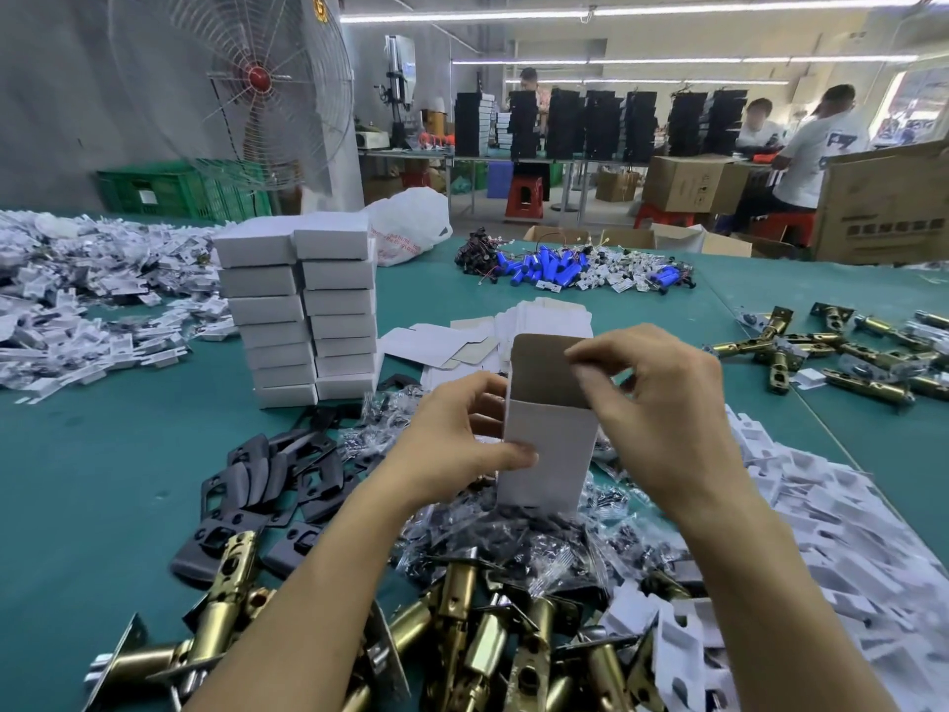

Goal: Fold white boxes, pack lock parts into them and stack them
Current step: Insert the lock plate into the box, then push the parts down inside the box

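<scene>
- While our left hand (462,444) is gripping the white box (549,454), our right hand (662,403) is pinching its flap (544,372).
- We are judging it light, crushable card: hold edges.

Green table (92,480), stacked white boxes (300,310), brass latches (462,644) (piled nearest), black plates (267,485), blue batteries (544,267)

stacked boxes (303,310) stand left of the flat blanks (544,321), latches (462,644) nearest.

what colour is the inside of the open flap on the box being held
Grey-brown, unlike the white outside of the box; seen in the head view.
</scene>
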A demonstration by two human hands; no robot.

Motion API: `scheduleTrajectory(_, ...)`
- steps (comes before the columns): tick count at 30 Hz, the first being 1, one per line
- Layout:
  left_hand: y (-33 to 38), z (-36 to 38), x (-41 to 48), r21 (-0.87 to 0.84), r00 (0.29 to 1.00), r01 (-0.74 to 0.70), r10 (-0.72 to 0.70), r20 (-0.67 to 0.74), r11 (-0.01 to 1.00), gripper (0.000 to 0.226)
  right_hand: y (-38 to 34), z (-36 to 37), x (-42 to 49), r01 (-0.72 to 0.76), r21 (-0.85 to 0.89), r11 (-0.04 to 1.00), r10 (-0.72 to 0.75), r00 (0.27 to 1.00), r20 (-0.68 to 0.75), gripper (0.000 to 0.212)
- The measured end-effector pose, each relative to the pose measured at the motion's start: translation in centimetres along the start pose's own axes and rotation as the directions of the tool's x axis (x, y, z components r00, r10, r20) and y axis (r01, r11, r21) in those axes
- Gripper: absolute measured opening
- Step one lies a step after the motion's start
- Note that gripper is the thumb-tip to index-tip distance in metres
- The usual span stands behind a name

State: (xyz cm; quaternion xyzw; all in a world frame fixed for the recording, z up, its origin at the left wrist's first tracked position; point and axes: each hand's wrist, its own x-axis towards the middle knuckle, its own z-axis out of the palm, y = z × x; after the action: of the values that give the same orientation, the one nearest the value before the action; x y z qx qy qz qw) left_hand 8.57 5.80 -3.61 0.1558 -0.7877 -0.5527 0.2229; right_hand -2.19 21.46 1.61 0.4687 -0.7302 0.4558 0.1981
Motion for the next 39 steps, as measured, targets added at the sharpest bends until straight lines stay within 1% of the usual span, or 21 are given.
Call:
scheduleTrajectory(1, 0.0, -0.1, 0.0, -0.012, 1.000, 0.016, -0.016, -0.015, 1.000, 0.042, 0.1, -0.3, 0.0, -0.025, -0.004, 1.000, 0.025, 0.999, -0.026, 0.014)
scheduleTrajectory(2, -0.1, -0.2, 0.0, -0.026, 0.999, 0.031, -0.032, -0.030, 0.999, 0.043, 0.2, -0.6, 0.0, -0.057, -0.022, 0.998, 0.057, 0.998, -0.005, 0.014)
scheduleTrajectory(3, -0.1, -0.3, 0.0, -0.040, 0.998, 0.046, -0.048, -0.045, 0.998, 0.044, 0.4, -0.9, 0.0, -0.094, -0.057, 0.994, 0.098, 0.993, 0.072, 0.013)
scheduleTrajectory(4, -0.1, -0.3, 0.0, -0.055, 0.996, 0.057, -0.061, -0.060, 0.997, 0.045, 0.6, -1.1, -0.1, -0.127, -0.103, 0.987, 0.146, 0.967, 0.207, 0.012)
scheduleTrajectory(5, 0.0, -0.3, 0.0, -0.069, 0.995, 0.067, -0.072, -0.074, 0.995, 0.045, 0.7, -1.1, -0.2, -0.145, -0.159, 0.977, 0.195, 0.906, 0.376, 0.008)
scheduleTrajectory(6, 0.0, -0.3, 0.0, -0.080, 0.993, 0.074, -0.080, -0.085, 0.994, 0.045, 0.8, -1.0, -0.4, -0.148, -0.204, 0.968, 0.237, 0.809, 0.537, 0.006)
scheduleTrajectory(7, 0.0, -0.3, 0.0, -0.090, 0.992, 0.076, -0.084, -0.094, 0.993, 0.044, 0.9, -0.6, -0.7, -0.149, -0.239, 0.960, 0.273, 0.703, 0.657, 0.014)
scheduleTrajectory(8, 0.0, -0.3, 0.0, -0.101, 0.991, 0.076, -0.086, -0.100, 0.992, 0.044, 1.0, -0.1, -1.0, -0.154, -0.260, 0.953, 0.299, 0.614, 0.731, 0.023)
scheduleTrajectory(9, 0.1, -0.2, 0.0, -0.113, 0.991, 0.073, -0.085, -0.105, 0.991, 0.043, 1.1, 0.5, -1.3, -0.151, -0.284, 0.947, 0.319, 0.558, 0.766, 0.028)
scheduleTrajectory(11, 0.1, -0.2, 0.0, -0.130, 0.989, 0.063, -0.079, -0.123, 0.989, 0.042, 1.2, 1.5, -1.7, -0.116, -0.325, 0.939, 0.335, 0.534, 0.776, 0.025)
scheduleTrajectory(13, 0.0, -0.2, 0.0, -0.124, 0.988, 0.051, -0.068, -0.136, 0.991, 0.042, 1.5, 2.0, -1.9, -0.093, -0.355, 0.930, 0.343, 0.563, 0.752, 0.021)
scheduleTrajectory(15, 0.0, -0.3, 0.0, -0.116, 0.990, 0.056, -0.070, -0.125, 0.992, 0.043, 1.7, 1.6, -1.6, -0.096, -0.359, 0.929, 0.337, 0.623, 0.706, 0.021)
scheduleTrajectory(17, -0.1, -0.5, 0.0, -0.120, 0.992, 0.067, -0.080, -0.099, 0.990, 0.046, 1.6, 0.3, -0.9, -0.132, -0.302, 0.944, 0.304, 0.701, 0.645, 0.016)
scheduleTrajectory(18, -0.1, -0.5, 0.0, -0.121, 0.993, 0.071, -0.081, -0.087, 0.990, 0.047, 1.5, -0.5, -0.6, -0.156, -0.247, 0.956, 0.277, 0.756, 0.593, 0.015)
scheduleTrajectory(21, -0.1, -0.3, 0.0, -0.092, 0.995, 0.031, -0.040, -0.094, 0.995, 0.053, 0.5, -2.7, 0.2, -0.183, 0.033, 0.983, 0.163, 0.934, 0.318, 0.016)
scheduleTrajectory(23, -0.1, -0.1, -0.1, -0.056, 0.994, -0.025, 0.019, -0.108, 0.998, 0.061, -0.2, -3.1, 0.4, -0.142, 0.165, 0.976, 0.117, 0.982, 0.149, 0.018)
scheduleTrajectory(26, 0.0, 0.1, -0.2, -0.045, 0.988, -0.107, 0.101, -0.118, 0.993, 0.079, -0.3, -2.0, 0.0, -0.108, 0.146, 0.983, 0.101, 0.993, 0.054, 0.023)
scheduleTrajectory(29, 0.1, 0.3, -0.3, -0.035, 0.976, -0.175, 0.169, -0.135, 0.984, 0.083, 0.0, -0.6, -0.3, -0.072, 0.090, 0.993, 0.068, 0.997, 0.039, 0.020)
scheduleTrajectory(33, 0.1, 0.5, -0.4, -0.034, 0.971, -0.220, 0.215, -0.102, 0.975, 0.070, 0.1, 0.7, -0.6, -0.009, 0.044, 0.999, 0.002, 0.990, 0.143, 0.013)
scheduleTrajectory(36, 0.2, 0.6, -0.4, -0.061, 0.972, -0.225, 0.220, -0.081, 0.972, 0.063, 0.2, 0.9, -0.5, -0.015, -0.059, 0.998, 0.028, 0.976, 0.217, 0.011)
scheduleTrajectory(39, 0.2, 0.6, -0.4, -0.061, 0.974, -0.220, 0.215, -0.068, 0.974, 0.061, 0.3, 0.4, -0.3, -0.068, -0.068, 0.995, 0.083, 0.965, 0.249, 0.012)
